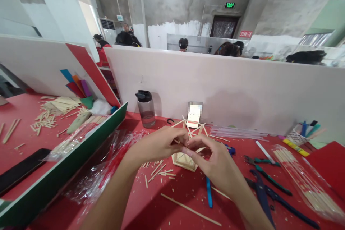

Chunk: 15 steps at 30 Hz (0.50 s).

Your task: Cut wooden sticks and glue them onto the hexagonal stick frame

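Observation:
My left hand [164, 143] and my right hand [212, 154] meet over a small model built of thin wooden sticks [183, 161]. The fingers of both hands are pinched together, and whatever lies between the fingertips is too small or hidden to make out. The model has a flat stick base and a pointed frame on top; my hands cover its middle. Short cut stick pieces [159, 171] lie left of the base. A blue tool handle or strip [208, 192] lies below my right hand, and a long wooden stick [191, 209] lies nearer to me.
Pliers with green handles [272, 179] and dark blue-handled cutters [280, 197] lie at right, beside bagged sticks [307, 179]. A water bottle [146, 109] stands before the white partition [256, 93]. A green-edged board [72, 161] divides off the left side. Other people sit beyond the partition.

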{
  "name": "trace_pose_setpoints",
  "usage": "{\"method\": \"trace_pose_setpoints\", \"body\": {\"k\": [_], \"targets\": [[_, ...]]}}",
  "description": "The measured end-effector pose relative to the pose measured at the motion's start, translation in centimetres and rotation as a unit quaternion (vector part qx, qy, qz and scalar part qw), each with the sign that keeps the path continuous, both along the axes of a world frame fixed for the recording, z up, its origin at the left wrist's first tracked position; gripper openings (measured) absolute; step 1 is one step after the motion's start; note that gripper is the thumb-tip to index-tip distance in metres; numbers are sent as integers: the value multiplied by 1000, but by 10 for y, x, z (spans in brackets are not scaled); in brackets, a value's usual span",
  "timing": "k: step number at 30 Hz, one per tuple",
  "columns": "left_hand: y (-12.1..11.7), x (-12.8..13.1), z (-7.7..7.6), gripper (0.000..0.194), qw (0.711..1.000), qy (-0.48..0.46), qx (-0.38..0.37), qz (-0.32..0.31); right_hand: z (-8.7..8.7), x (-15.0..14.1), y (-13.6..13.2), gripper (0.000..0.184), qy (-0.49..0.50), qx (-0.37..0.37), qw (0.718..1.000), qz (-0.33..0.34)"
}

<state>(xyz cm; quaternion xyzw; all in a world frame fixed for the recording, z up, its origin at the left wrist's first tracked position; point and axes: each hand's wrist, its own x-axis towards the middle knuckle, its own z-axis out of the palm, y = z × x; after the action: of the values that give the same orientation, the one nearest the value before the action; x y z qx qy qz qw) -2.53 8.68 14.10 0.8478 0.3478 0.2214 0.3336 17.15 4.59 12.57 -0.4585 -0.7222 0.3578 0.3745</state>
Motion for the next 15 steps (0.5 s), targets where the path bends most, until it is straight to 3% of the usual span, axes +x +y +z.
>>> {"method": "trace_pose_setpoints", "body": {"k": [6, 9, 12, 15], "targets": [[13, -5, -2, 12, 997, -62, -47, -23, -1, 4, 20, 3, -20, -2, 1000, -23], [22, -12, -10, 7, 995, -81, -29, 48, -5, 8, 29, 6, 7, -29, 999, -46], [32, -19, -20, 14, 985, -103, -10, 136, -6, 10, 36, 10, 20, -44, 998, -42], [40, -20, -27, 14, 974, -136, -7, 180, -5, 9, 42, 8, 2, -32, 999, -23]]}}
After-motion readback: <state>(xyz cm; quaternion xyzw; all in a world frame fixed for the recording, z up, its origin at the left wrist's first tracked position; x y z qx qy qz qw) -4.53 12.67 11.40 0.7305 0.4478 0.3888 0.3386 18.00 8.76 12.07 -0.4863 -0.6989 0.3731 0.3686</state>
